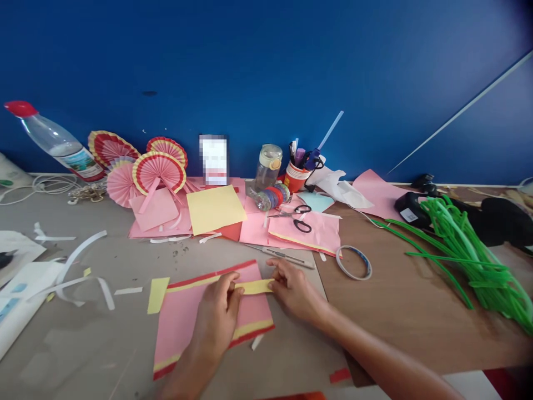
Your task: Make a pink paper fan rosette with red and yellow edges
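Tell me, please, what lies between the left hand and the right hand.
In the head view, a yellow strip, held by the left hand and right hand, spans the gap over part of the pink sheet.

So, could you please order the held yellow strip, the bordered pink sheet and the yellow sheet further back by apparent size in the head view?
1. Bordered pink sheet, even partly covered
2. Yellow sheet further back
3. Held yellow strip

The strip (255, 287) was plain yellow, the near sheet (183, 316) pink with yellow and red bands along two edges, a far-left fan (159, 171) pink ringed in red and yellow, the right-hand bundle (493, 283) bright green, and the far wall (258, 66) deep blue.
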`<state>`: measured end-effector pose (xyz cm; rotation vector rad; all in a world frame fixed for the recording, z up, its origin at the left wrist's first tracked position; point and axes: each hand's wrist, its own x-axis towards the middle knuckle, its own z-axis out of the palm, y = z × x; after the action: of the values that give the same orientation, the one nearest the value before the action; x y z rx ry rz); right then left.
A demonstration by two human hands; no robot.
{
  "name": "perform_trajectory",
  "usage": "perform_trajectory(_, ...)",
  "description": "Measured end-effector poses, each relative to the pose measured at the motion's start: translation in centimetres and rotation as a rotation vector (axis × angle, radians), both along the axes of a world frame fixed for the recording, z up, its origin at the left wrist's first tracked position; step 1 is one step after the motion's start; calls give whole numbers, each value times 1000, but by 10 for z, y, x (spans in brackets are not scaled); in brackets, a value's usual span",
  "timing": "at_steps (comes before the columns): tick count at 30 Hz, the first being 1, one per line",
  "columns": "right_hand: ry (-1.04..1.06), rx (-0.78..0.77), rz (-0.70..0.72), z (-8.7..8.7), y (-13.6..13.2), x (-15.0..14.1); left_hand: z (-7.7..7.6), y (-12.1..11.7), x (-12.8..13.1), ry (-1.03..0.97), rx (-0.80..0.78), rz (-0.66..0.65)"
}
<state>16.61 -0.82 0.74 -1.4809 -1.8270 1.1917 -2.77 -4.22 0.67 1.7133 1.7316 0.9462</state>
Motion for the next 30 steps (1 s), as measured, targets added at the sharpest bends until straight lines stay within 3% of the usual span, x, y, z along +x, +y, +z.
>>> perform_trajectory(3,-92,42,-2,-2,1,1,-2,-2,-4,261,279,-64)
perform_trajectory(6,-81,1,-1,0,4,1,3,-7,-7,403,407,-68)
perform_trajectory(10,-31,-41,-3,6,13,3,6,-21,-8,551,354,-157)
perform_trajectory(16,-74,0,41,8,32,-7,-10,-40,-2,634,332,-241)
perform_trajectory(30,-227,64,83,1,39,-15,-10,-40,-6,635,374,-273)
